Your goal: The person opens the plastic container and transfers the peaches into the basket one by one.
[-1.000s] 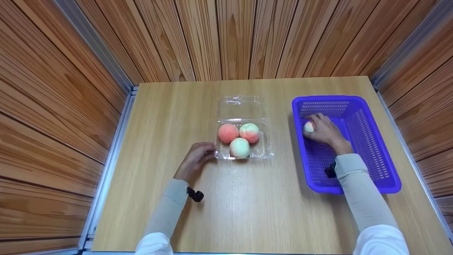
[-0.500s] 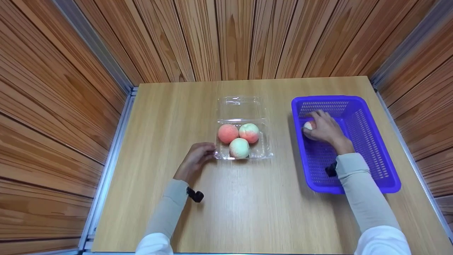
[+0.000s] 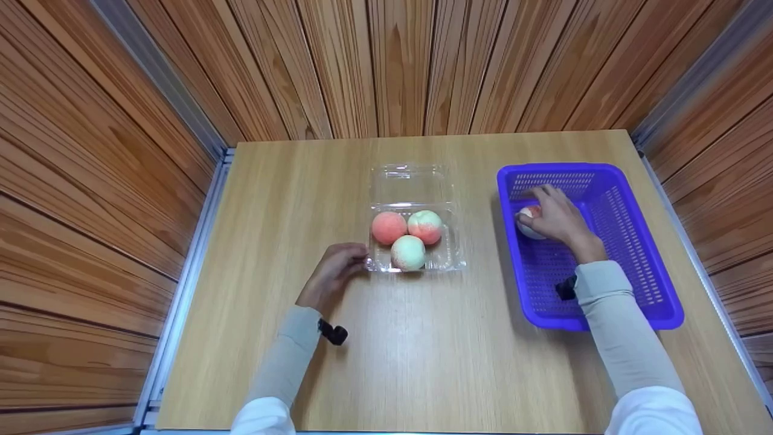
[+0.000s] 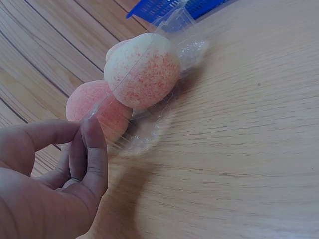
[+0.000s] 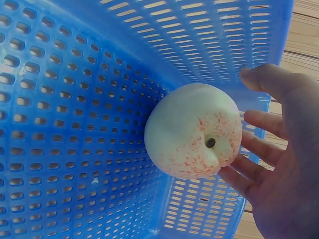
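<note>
An open clear plastic clamshell container [image 3: 445,257] lies mid-table, its lid [image 3: 410,186] folded back. Three peaches sit in it: a pink one [image 3: 389,228], a green-and-pink one [image 3: 425,227] and a pale one [image 3: 409,252] in front. My left hand [image 3: 335,269] pinches the container's near left corner between thumb and fingers, clearest in the left wrist view. Inside the purple-blue basket [image 3: 524,290], my right hand [image 3: 561,222] is beside another whitish peach [image 5: 192,132] speckled red. Its fingers are spread along the peach's side, and the thumb stands apart from it.
The slotted basket stands at the table's right, its walls rising around my right hand. Wood-panelled walls [image 3: 398,66] enclose the wooden table [image 3: 423,362] at the back and sides. A small black camera [image 3: 333,331] sits on the left wrist.
My right hand has shifted slightly within the basket, and more of the peach beside it shows. The left hand and the container have stayed in place.
</note>
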The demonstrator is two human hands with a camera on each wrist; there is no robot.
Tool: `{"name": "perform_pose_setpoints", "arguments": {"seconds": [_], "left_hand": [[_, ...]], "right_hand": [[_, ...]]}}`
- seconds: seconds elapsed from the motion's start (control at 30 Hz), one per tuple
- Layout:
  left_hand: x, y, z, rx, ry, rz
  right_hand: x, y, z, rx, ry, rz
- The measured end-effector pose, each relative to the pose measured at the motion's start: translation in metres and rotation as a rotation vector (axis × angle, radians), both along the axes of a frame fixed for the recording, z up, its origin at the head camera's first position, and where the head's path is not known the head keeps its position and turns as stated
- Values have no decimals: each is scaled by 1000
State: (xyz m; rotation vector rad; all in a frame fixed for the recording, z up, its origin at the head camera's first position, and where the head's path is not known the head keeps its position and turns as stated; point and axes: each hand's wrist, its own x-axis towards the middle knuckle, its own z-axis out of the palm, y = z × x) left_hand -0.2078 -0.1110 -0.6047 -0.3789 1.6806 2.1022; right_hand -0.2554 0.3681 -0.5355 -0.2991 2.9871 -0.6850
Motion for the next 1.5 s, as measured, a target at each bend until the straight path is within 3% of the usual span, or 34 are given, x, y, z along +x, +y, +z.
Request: {"name": "perform_pose_setpoints", "arguments": {"seconds": [0.33,1.03,1.5], "left_hand": [[-2,1,-1,-8,14,-23],[-2,-1,-1,-7,-11,-37],[-2,0,-1,-17,-12,-25]], "right_hand": [[1,-6,8,-41,47,-3],[2,-20,24,-7,94,19],[0,-31,30,20,179,55]]}}
